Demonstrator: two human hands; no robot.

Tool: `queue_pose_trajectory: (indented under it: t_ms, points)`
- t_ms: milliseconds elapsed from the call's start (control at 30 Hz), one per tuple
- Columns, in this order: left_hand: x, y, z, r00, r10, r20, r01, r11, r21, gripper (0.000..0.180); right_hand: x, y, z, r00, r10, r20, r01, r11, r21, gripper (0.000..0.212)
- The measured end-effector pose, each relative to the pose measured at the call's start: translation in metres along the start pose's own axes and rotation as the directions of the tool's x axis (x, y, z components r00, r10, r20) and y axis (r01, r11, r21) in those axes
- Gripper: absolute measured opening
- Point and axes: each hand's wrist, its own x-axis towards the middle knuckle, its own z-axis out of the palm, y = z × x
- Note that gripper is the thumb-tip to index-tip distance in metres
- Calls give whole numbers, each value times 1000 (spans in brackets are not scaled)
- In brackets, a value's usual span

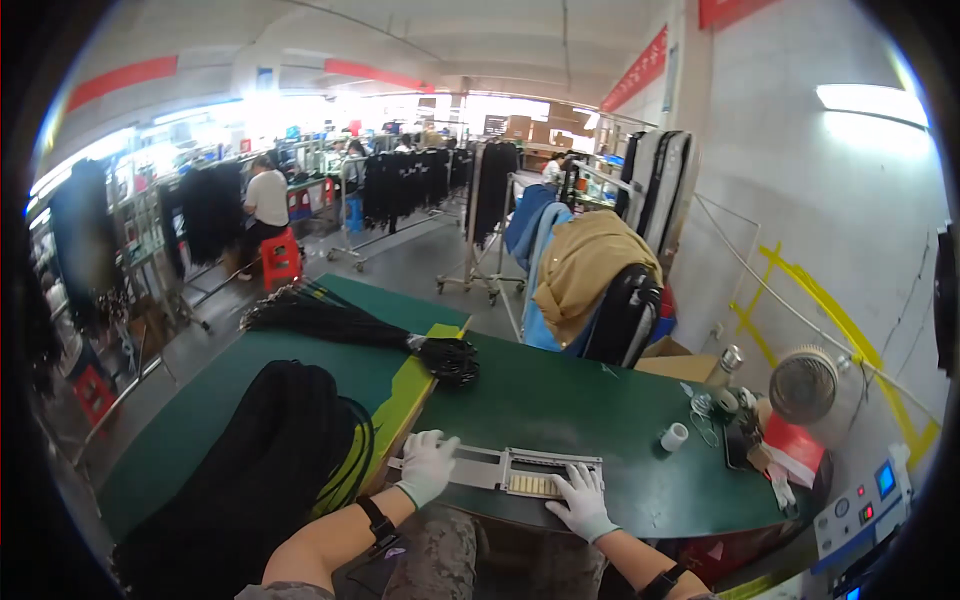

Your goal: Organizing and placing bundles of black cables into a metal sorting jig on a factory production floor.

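Note:
A long, flat metal fixture [478, 470] lies at the front edge of the green table. Its right-hand part has a slotted bar and a row of pale gold pieces [532, 485]. My left hand [428, 468], in a white glove, rests at the fixture's left end with fingers bent but apart; its palm side is hidden. Over the right end sits my right hand [583, 502], gloved as well, fingers spread and touching the frame beside the gold pieces. I see nothing held in either hand.
Black cords lie in a large heap [270, 430] at left and a tied bundle [370, 325] farther back. On the right are a white cylinder [674, 436], a small fan [803, 384] and a control panel [862, 508]. Coats [590, 265] hang beyond the green table [600, 415].

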Motion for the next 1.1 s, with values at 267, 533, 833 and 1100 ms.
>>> queue_pose_trajectory:
  t_ms: [267, 533, 833, 1100]
  points:
    - [31, -12, -17, 983, -27, 183, 14, 997, 72, 26, 8, 20, 7, 992, 0, -127, 4, 1000, 28, 52]
    - [43, 4, -10, 948, -122, 294, 56, 973, 222, 19, -7, 30, 0, 988, 133, -78, -130, 990, 47, 63]
    - [43, 3, -10, 950, -182, 254, 184, 983, 17, 16, -12, 36, -2, 984, 179, -16, -176, 976, 125, 54]
    - [7, 19, -40, 925, -113, 363, 89, 993, 80, 19, 19, 81, 14, 979, 193, -66, -182, 973, 143, 52]
